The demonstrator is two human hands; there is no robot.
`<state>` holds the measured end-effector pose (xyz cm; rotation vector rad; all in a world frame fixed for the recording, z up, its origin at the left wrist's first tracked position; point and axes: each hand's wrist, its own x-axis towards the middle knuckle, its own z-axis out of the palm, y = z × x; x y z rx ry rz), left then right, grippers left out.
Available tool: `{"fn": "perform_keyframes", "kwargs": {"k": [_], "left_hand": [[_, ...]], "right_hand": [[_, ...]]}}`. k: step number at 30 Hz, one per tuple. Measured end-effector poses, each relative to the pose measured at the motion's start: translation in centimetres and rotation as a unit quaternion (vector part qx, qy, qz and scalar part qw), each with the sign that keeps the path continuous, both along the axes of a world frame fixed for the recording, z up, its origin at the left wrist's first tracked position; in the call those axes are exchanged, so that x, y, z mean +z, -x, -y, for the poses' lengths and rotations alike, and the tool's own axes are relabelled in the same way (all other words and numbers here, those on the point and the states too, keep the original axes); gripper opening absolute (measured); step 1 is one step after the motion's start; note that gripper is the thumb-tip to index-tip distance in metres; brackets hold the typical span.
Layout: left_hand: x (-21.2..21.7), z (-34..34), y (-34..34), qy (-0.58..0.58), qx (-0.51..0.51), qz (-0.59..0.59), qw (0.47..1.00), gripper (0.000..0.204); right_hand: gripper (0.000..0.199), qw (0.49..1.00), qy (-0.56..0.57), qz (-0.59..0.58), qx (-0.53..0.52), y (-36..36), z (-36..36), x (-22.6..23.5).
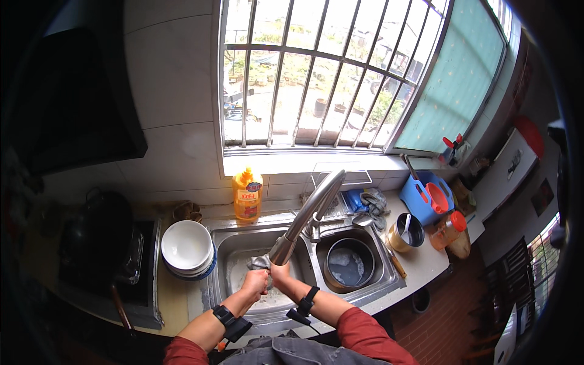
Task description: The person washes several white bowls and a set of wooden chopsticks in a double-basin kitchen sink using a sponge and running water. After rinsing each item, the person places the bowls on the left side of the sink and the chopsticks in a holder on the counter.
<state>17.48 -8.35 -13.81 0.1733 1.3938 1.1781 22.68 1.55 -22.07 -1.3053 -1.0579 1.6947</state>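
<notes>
Over the left basin of the steel sink (pixel 222 249), both my hands are closed close together around a bunched grey cloth (pixel 260 263). My left hand (pixel 255 283) is a fist around its lower part. My right hand (pixel 280 275) grips beside it, just under the head of the steel faucet (pixel 304 222); whether it touches the faucet I cannot tell. Part of the cloth sticks out above my fingers, and the rest is hidden in them. Whitish water or suds show in the basin below. A round pot (pixel 347 272) with cloudy, foamy water stands in the right basin.
Stacked white bowls (pixel 187 243) stand left of the sink, near the stove with a dark wok (pixel 97 225). An orange soap bottle (pixel 247 194) is behind the basin. At right are a tan pot (pixel 399 240), a blue basket (pixel 417 204), a red-lidded jar (pixel 449 230) and a wooden-handled tool (pixel 396 264).
</notes>
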Motion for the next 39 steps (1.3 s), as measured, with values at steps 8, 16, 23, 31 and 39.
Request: {"fn": "perform_keyframes", "kwargs": {"k": [8,16,23,31,39], "left_hand": [[-1.8,-0.6,-0.2,0.008,0.023,-0.058,0.998,0.02],[-2.9,-1.7,3.0,-0.05,-0.11,0.009,0.993,0.025],[-1.7,-3.4,6.0,-0.117,-0.002,-0.167,0.979,0.031],[-3.3,-4.2,5.7,-0.074,0.06,-0.129,0.987,0.023],[-4.3,-5.7,6.2,-0.154,0.144,-0.189,0.959,0.02]], "right_hand": [[0.02,0.985,0.17,-0.037,-0.003,-0.1,0.5,1.7],[0.016,0.994,0.066,-0.016,0.084,-1.2,0.2,3.0],[0.022,0.959,0.133,-0.102,0.229,-3.1,-0.7,5.4],[0.024,0.943,0.009,-0.022,0.332,-4.4,1.6,4.6],[0.016,0.924,0.168,-0.048,0.339,-6.2,-1.2,7.3]]}}
